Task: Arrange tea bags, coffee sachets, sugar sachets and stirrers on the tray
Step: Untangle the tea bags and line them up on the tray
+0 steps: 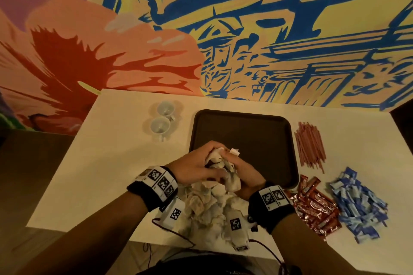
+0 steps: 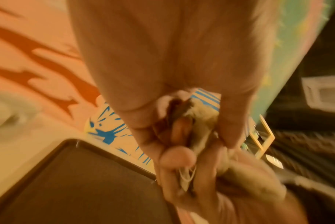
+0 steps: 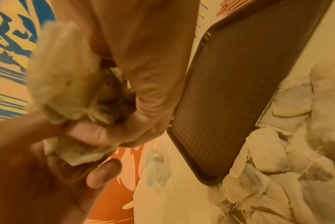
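One tray [image 1: 242, 116], two cups [image 1: 159, 126]; tea bags [image 1: 207, 210], stirrers [image 1: 310, 145], red sachets [image 1: 317, 210], blue sachets [image 1: 357, 203] in uncountable heaps

Black wristbands [image 1: 154, 194] carry white square-coded tags [image 1: 164, 183] and red cables [image 1: 169, 231].

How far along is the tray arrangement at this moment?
Nothing is placed: the tray is bare. In hand: both hands, left and right, grip a bunch of tea bags. Left: stirrers, coffee sachets and sugar sachets lie beside it.
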Tool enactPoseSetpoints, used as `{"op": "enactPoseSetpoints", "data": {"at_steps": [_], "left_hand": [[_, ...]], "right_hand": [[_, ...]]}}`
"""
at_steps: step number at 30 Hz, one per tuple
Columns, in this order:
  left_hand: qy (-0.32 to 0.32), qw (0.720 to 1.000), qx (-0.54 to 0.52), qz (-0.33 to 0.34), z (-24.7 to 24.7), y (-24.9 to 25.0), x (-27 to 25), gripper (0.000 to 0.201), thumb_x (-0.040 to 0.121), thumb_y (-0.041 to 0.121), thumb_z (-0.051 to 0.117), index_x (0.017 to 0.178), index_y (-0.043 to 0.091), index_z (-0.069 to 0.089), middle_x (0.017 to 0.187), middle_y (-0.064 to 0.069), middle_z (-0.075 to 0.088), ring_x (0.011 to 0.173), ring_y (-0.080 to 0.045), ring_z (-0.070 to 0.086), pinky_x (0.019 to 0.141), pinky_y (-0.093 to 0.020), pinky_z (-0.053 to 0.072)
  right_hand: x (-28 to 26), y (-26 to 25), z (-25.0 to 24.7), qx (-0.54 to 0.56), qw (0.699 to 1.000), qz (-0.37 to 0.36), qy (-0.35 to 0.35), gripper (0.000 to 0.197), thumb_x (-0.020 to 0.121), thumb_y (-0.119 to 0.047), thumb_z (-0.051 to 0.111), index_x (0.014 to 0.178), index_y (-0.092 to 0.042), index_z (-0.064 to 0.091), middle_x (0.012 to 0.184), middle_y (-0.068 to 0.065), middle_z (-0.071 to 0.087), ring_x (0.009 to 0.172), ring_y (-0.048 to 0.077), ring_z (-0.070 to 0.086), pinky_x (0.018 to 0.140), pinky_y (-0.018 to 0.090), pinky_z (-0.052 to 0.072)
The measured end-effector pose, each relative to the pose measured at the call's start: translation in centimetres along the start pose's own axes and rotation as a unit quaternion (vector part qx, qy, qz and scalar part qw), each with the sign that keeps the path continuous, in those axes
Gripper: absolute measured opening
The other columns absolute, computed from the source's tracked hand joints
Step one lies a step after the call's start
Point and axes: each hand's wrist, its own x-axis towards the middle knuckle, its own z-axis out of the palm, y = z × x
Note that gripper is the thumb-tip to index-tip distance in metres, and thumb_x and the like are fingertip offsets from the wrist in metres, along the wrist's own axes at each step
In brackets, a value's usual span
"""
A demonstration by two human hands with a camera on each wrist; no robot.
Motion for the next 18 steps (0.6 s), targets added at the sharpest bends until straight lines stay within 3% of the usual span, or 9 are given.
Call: {"op": "enactPoseSetpoints", "data": {"at_steps": [2,5,7,9,11,14,18], "left_hand": [[-0.026,0.995,-0.09,-0.024,-0.2,0.2,0.0,0.061,0.086,0.022,0.076,0.136,0.031,0.042,0.12,-0.01,0.065,0.105,-0.026,0.069,0.083,-0.044,0.057],[-0.023,0.978,-0.199,-0.049,0.0,0.2,0.3,0.063,0.081,0.015,0.072,0.136,0.024,0.043,0.124,-0.024,0.06,0.101,-0.034,0.066,0.072,-0.039,0.056],[-0.016,0.96,-0.275,-0.056,0.3,0.2,0.8,0.065,0.076,0.012,0.072,0.134,0.018,0.044,0.133,-0.032,0.052,0.1,-0.036,0.061,0.066,-0.035,0.056],[-0.003,0.941,-0.333,-0.065,0.7,0.6,1.2,0.06,0.075,0.005,0.064,0.132,0.013,0.045,0.127,-0.029,0.053,0.095,-0.034,0.06,0.063,-0.036,0.056],[0.013,0.928,-0.364,-0.082,1.4,1.2,1.8,0.051,0.08,0.003,0.057,0.129,0.011,0.045,0.118,-0.023,0.058,0.085,-0.031,0.063,0.06,-0.036,0.056],[0.05,0.961,-0.257,-0.089,3.0,1.8,2.6,0.035,0.097,0.005,0.056,0.128,0.013,0.045,0.105,-0.014,0.062,0.068,-0.02,0.061,0.059,-0.03,0.054],[0.08,0.977,-0.181,-0.077,5.1,3.0,3.5,0.027,0.105,0.014,0.05,0.13,0.011,0.042,0.097,-0.001,0.059,0.06,-0.004,0.059,0.062,-0.022,0.053]], "right_hand": [[-0.2,0.1,0.0,-0.002,1.0,-0.019,-0.015,0.045,0.102,-0.026,0.056,0.135,0.005,0.058,0.134,0.03,0.059,0.116,0.041,0.062,0.103,0.048,0.05],[-0.4,0.2,-0.5,0.022,0.999,-0.028,-0.015,0.05,0.098,-0.025,0.066,0.136,0.006,0.056,0.127,0.03,0.061,0.108,0.036,0.059,0.101,0.044,0.043],[-0.9,-0.1,-0.7,0.041,0.998,-0.033,-0.022,0.048,0.1,-0.025,0.062,0.138,0.004,0.054,0.119,0.025,0.066,0.098,0.031,0.064,0.093,0.039,0.043],[-1.1,-0.7,-1.1,0.041,0.998,-0.04,-0.038,0.041,0.103,-0.023,0.056,0.135,0.001,0.053,0.106,0.022,0.069,0.081,0.025,0.069,0.075,0.031,0.052],[-1.2,-1.6,-1.4,0.009,0.996,-0.053,-0.065,0.036,0.099,-0.025,0.064,0.123,0.0,0.058,0.096,0.023,0.067,0.07,0.025,0.067,0.063,0.029,0.053],[-1.8,-2.6,-1.9,-0.043,0.996,-0.045,-0.066,0.031,0.088,-0.027,0.078,0.111,-0.007,0.072,0.095,0.021,0.066,0.078,0.029,0.061,0.069,0.036,0.052],[-2.8,-3.4,-3.5,-0.042,0.997,-0.028,-0.061,0.013,0.089,-0.012,0.073,0.103,-0.011,0.076,0.089,0.016,0.064,0.079,0.026,0.057,0.06,0.025,0.054]]}}
